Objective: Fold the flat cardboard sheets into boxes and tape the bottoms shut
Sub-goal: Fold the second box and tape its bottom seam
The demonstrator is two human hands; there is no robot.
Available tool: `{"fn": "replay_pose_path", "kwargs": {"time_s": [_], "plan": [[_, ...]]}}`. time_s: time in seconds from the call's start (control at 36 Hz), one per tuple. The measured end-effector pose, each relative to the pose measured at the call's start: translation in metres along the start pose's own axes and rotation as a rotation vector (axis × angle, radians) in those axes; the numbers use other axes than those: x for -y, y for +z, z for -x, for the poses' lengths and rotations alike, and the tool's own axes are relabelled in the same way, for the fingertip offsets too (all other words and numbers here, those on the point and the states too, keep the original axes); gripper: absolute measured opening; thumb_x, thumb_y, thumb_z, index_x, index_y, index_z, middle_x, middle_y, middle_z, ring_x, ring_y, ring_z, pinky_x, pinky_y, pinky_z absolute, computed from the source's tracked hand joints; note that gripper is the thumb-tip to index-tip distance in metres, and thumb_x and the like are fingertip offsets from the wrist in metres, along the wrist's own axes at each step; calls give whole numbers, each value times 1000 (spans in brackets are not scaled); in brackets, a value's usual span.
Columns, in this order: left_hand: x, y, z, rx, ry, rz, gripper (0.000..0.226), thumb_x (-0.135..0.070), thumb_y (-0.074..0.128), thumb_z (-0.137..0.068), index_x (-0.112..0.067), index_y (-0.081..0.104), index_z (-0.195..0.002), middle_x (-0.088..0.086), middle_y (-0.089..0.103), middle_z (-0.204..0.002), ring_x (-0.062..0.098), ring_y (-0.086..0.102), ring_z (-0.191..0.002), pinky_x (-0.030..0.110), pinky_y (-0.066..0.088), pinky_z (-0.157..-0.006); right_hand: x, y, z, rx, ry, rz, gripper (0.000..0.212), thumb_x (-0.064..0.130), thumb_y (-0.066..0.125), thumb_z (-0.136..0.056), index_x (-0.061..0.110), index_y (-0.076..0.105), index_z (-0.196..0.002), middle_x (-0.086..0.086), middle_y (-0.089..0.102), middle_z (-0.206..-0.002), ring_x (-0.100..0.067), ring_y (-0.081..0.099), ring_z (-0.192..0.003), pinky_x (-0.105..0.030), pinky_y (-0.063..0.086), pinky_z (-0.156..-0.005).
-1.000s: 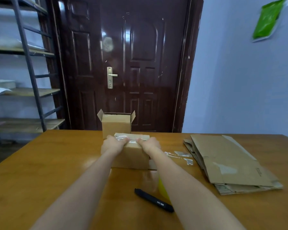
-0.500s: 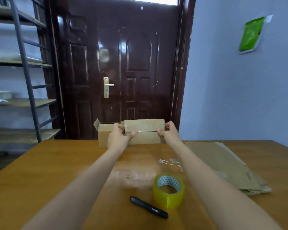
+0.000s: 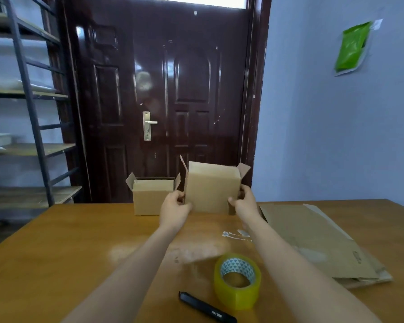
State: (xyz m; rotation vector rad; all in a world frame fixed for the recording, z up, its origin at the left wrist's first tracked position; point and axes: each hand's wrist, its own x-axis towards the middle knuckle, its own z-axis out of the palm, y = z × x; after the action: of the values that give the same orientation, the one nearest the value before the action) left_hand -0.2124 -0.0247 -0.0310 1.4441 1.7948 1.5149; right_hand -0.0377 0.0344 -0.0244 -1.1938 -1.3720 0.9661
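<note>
- Both of our forearms reach forward over the desk (image 3: 56, 248), converging toward the far edge, with the wrists raised so that the hands sit above the desk surface.
- Our left hand (image 3: 174, 210) takes the lower left corner of the held cardboard box (image 3: 211, 188): the thumb lies across the near face and the fingers curl round the left edge behind it.
- Our right hand (image 3: 244, 202) mirrors it at the lower right corner, thumb on the near face, fingers wrapped round the right side, so each grip is clasped on the box.
- The box is up off the desk between the two hands, its broad near face toward us and its body rising above the grip; two small flaps stick out at its upper left and upper right corners.
- A second cardboard box (image 3: 152, 197) stands upright on the far edge of the desk just to the left of the held one, its top flaps open.
- A stack of flat cardboard sheets (image 3: 317, 241) lies on the right of the desk, near our right forearm.
- A roll of yellow tape (image 3: 238, 281) lies flat on the near desk between our forearms, and a black utility knife (image 3: 207, 307) lies just in front of it.
- Small scraps of clear tape (image 3: 236, 234) stick to the desk beside the right forearm.
</note>
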Motion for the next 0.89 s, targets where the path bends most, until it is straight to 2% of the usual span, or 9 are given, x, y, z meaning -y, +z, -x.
{"fn": "replay_pose_path", "kwargs": {"time_s": [0.14,0.19,0.28,0.42,0.5,0.58,0.75,0.83,0.89], "plan": [[20,21,5,111,-126,111,51,-8,60,-88,-14,43,-135,2,55,-125,21,52,-113,28,42,-89,-26,4,-8,17,96,51,46,2,53,-93,10,41,-137,-11,52,-132,-23,52,-108,-36,46,-90],[31,28,6,158,-183,157,59,-9,60,-88,-14,36,-141,5,49,-137,22,49,-120,29,41,-93,-36,4,-9,48,155,50,44,3,52,-94,8,41,-136,-12,51,-133,-26,51,-115,-34,43,-88],[48,37,3,246,-240,187,66,-13,61,-88,-16,26,-145,5,44,-141,20,47,-116,31,41,-96,-47,5,-13,102,238,64,47,9,52,-95,6,37,-139,-12,49,-136,-27,48,-121,-32,40,-88],[68,49,-13,333,-314,218,83,-19,68,-84,-21,12,-146,7,40,-144,26,44,-125,45,38,-108,-60,9,-26,159,305,64,41,12,51,-96,5,38,-134,-11,50,-132,-20,48,-102,-31,41,-84],[74,53,-25,358,-323,225,88,-22,70,-83,-21,10,-147,6,40,-145,26,42,-127,43,36,-109,-64,14,-37,162,309,76,41,11,51,-95,5,38,-134,-13,50,-132,-22,49,-105,-34,43,-89],[77,57,-38,380,-312,217,88,-25,69,-84,-22,10,-150,5,39,-146,25,41,-129,39,35,-109,-66,17,-49,166,309,67,42,9,50,-95,5,38,-135,-12,51,-132,-22,50,-104,-32,41,-86],[84,68,-63,423,-291,197,87,-20,65,-88,-24,7,-152,4,28,-153,24,30,-138,32,29,-107,-75,25,-74,180,298,105,47,10,52,-93,8,39,-139,-11,48,-137,-27,48,-122,-33,41,-96],[89,71,-75,447,-304,193,87,-22,65,-88,-26,6,-152,3,25,-155,25,28,-140,35,27,-110,-78,29,-85,198,286,128,64,12,55,-90,14,29,-148,-8,38,-145,-28,42,-128,-41,37,-108],[92,73,-80,446,-302,190,87,-21,64,-88,-26,5,-152,3,23,-156,25,25,-141,37,25,-112,-79,31,-91,219,291,121,71,11,55,-90,16,21,-151,-7,35,-149,-28,40,-131,-39,36,-108]]}}
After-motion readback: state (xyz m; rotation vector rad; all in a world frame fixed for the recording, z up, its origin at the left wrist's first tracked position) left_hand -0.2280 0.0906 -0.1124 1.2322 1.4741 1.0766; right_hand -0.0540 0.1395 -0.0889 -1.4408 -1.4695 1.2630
